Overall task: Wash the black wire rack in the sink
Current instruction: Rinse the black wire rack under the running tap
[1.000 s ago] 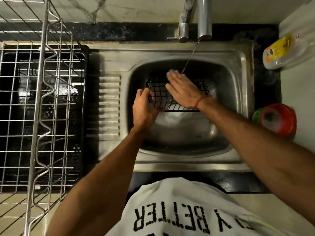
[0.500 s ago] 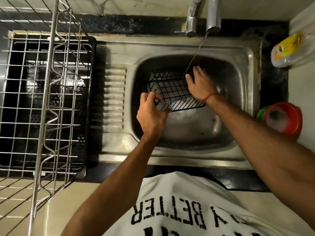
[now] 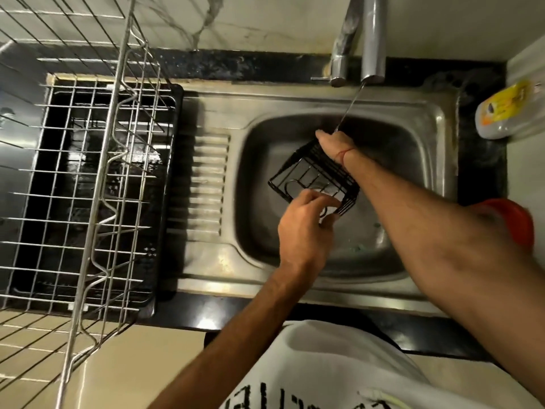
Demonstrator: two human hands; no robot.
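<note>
The black wire rack [image 3: 306,175] is tilted on its side over the steel sink [image 3: 265,137]. My left hand [image 3: 305,222] pinches its near corner from below. At the far end my right hand [image 3: 334,143] grips the rack's upper edge, its fingers hidden behind the rack. A thin stream of water runs from the tap [image 3: 373,39] down onto my right hand.
A steel wire dish rack [image 3: 97,172] over a black drip tray [image 3: 168,202] stands to the left of the sink. A bottle with a yellow label [image 3: 507,110] lies at the back right. A red tub [image 3: 513,222] sits on the right counter.
The rack has turned and tipped up on its side. My left hand moved right along the near edge; my right hand shifted to the far top edge under the water.
</note>
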